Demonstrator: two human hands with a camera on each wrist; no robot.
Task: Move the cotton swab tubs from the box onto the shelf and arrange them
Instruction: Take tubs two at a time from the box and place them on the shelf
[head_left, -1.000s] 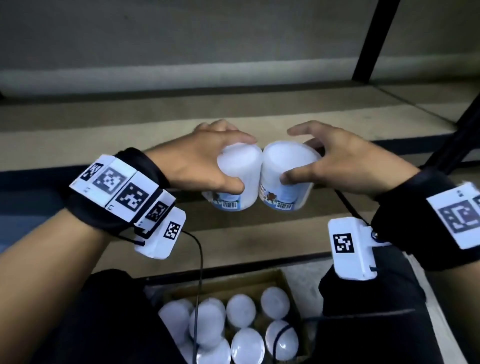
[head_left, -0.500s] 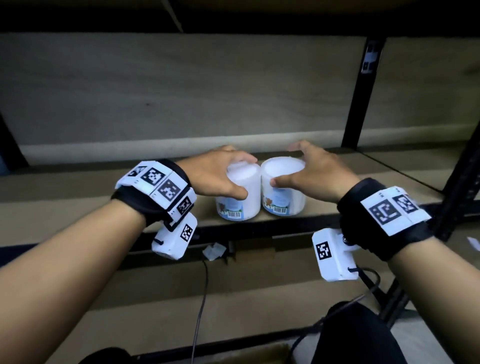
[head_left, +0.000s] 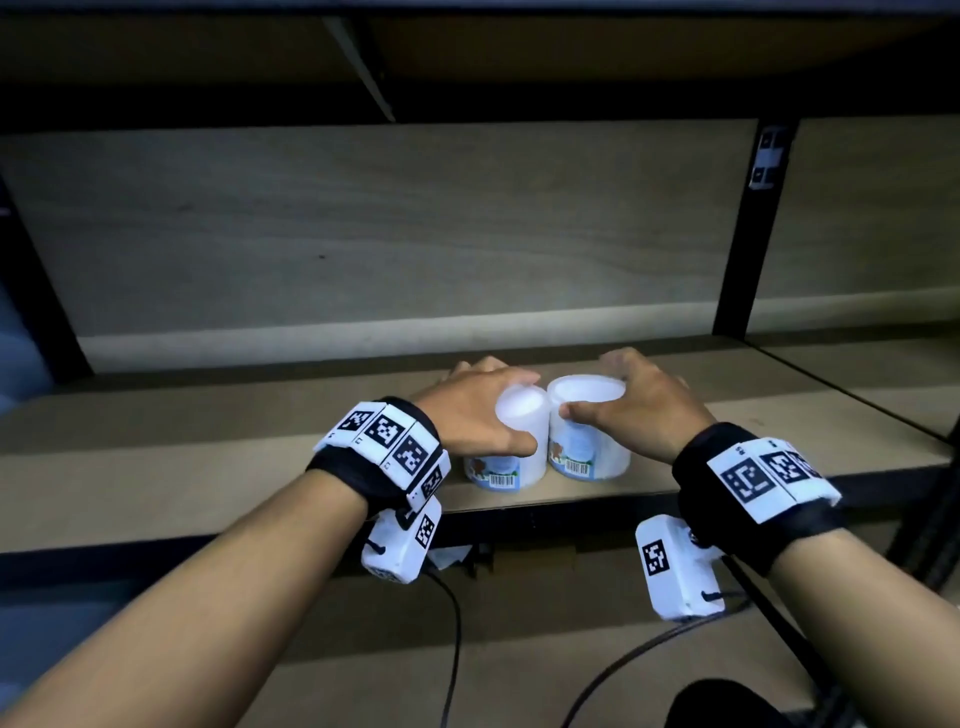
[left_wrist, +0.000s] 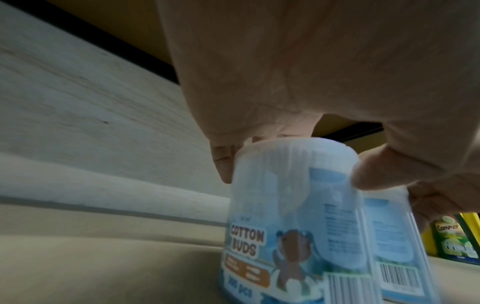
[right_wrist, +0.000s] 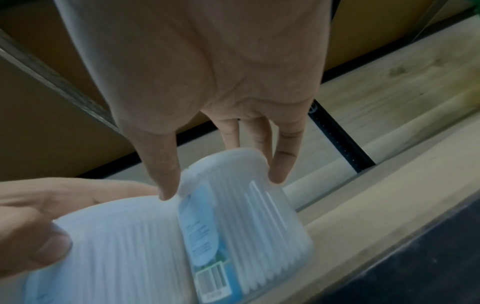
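Two white cotton swab tubs with blue bear labels stand side by side near the front edge of the wooden shelf (head_left: 208, 447). My left hand (head_left: 480, 415) grips the left tub (head_left: 511, 454) from above, thumb in front and fingers behind its lid. My right hand (head_left: 631, 410) grips the right tub (head_left: 587, 447) the same way. In the left wrist view the left tub (left_wrist: 291, 216) reads "COTTON BUDS", with my fingertips (left_wrist: 374, 174) on its rim. In the right wrist view the right tub (right_wrist: 249, 207) is pinched at the lid. The box is out of view.
A wooden back panel (head_left: 363, 234) closes the shelf behind the tubs. A black upright post (head_left: 748, 234) divides it from the bay at the right. Green and yellow packages (left_wrist: 457, 240) stand further right on the shelf. Cables (head_left: 452, 649) hang below.
Both hands carried the tubs up from above the box and forward onto the shelf. The tubs now stand on the board, further in than half a second ago. The box has left the view.
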